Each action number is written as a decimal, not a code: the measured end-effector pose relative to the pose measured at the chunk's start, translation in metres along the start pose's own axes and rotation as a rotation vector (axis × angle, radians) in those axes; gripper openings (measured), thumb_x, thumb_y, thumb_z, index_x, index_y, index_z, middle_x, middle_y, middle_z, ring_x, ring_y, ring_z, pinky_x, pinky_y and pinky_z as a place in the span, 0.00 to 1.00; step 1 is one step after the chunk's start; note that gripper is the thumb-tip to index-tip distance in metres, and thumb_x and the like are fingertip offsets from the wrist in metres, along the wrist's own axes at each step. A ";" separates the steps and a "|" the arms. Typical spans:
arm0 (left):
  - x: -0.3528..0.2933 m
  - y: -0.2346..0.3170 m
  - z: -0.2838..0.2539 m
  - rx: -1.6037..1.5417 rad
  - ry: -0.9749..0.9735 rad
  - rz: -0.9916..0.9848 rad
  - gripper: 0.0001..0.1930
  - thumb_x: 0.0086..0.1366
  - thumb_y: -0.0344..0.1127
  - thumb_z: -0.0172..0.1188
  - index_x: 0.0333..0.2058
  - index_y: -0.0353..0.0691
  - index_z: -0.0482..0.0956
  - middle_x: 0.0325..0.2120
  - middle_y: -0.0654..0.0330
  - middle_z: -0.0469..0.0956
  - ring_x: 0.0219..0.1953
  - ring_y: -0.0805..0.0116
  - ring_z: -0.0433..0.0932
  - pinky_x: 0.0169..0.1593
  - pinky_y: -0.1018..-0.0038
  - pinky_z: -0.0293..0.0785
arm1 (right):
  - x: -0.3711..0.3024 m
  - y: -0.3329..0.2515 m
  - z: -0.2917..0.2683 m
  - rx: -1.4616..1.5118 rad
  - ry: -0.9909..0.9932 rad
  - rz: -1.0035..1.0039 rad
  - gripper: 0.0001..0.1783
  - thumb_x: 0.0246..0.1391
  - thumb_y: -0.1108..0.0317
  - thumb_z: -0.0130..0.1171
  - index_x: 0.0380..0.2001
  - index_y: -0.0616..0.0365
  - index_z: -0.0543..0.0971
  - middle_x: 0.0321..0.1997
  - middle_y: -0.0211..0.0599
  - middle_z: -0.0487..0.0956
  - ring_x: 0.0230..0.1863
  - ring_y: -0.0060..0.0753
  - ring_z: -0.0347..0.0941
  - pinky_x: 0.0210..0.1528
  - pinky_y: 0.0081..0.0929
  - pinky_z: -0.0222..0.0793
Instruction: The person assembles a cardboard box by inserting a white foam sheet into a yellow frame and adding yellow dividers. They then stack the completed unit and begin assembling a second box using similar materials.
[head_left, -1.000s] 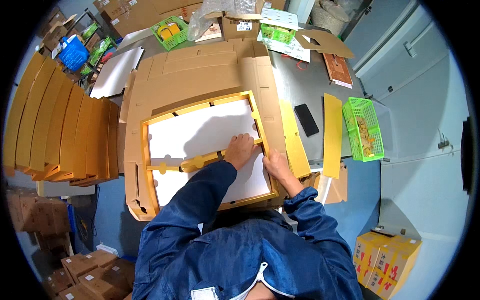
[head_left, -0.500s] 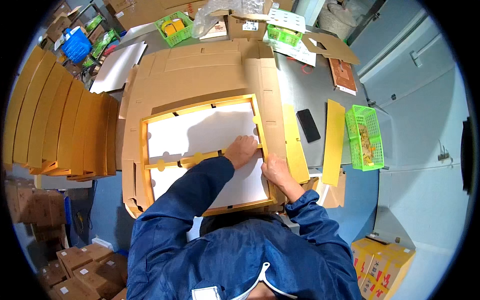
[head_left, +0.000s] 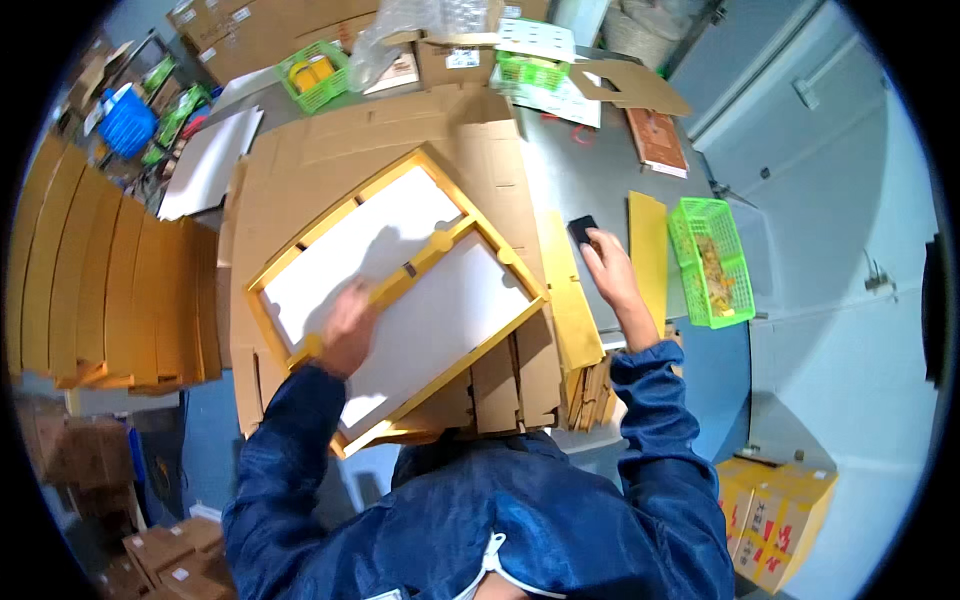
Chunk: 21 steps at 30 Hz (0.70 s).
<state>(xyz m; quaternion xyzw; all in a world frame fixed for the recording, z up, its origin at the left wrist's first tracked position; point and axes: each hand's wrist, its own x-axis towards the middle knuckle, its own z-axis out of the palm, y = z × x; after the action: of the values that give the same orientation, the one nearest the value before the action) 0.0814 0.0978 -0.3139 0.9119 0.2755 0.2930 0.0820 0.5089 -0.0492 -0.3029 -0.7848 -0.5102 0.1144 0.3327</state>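
A shallow yellow tray-like frame [head_left: 401, 408] with white inner panels lies slanted on the cardboard. A yellow divider [head_left: 420, 262] with round tabs crosses it from lower left to upper right. My left hand [head_left: 350, 328] is over the left part of this divider, its fingers smeared by motion. At the right, my right hand [head_left: 612, 272] has its thumb and fingers closed about a black phone [head_left: 580, 228]. Part of the phone is hidden under that hand.
Beneath the frame is a big flattened cardboard box [head_left: 330, 150]. Yellow strips [head_left: 572, 300] lie to its right, near a green basket [head_left: 712, 262] of small yellowish pieces. Tall yellow-brown cardboard pieces [head_left: 110, 280] stand at the left. Another green basket [head_left: 318, 88] sits at the back.
The frame has turned to a steeper slant. My right hand has left the frame's right edge and moved right to the phone. My left hand has moved left along the divider.
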 end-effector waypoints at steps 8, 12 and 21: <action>-0.149 -0.024 -0.104 0.243 -0.630 -0.012 0.20 0.55 0.26 0.55 0.48 0.37 0.71 0.43 0.51 0.74 0.52 0.55 0.69 0.61 0.58 0.58 | -0.139 0.109 0.030 -0.264 -0.132 0.240 0.30 0.47 0.57 0.62 0.49 0.68 0.70 0.52 0.57 0.70 0.54 0.56 0.66 0.57 0.39 0.62; -0.135 -0.011 -0.101 0.263 -0.670 -0.141 0.23 0.53 0.26 0.56 0.51 0.37 0.70 0.39 0.52 0.75 0.48 0.56 0.71 0.57 0.59 0.62 | -0.146 0.083 0.078 -0.392 -0.199 0.302 0.51 0.40 0.48 0.68 0.60 0.67 0.57 0.62 0.56 0.60 0.61 0.57 0.57 0.61 0.45 0.56; -0.139 0.046 -0.070 0.023 -0.667 -0.064 0.34 0.47 0.37 0.70 0.54 0.38 0.68 0.31 0.52 0.77 0.38 0.52 0.74 0.48 0.59 0.65 | -0.151 0.099 0.102 -0.442 -0.114 0.267 0.49 0.36 0.54 0.71 0.58 0.65 0.61 0.58 0.51 0.65 0.58 0.52 0.63 0.56 0.43 0.62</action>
<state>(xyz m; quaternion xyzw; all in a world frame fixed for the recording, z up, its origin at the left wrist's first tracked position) -0.0318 -0.0182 -0.3108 0.9492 0.2654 -0.0272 0.1666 0.4591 -0.1658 -0.4670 -0.8912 -0.4324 0.0871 0.1059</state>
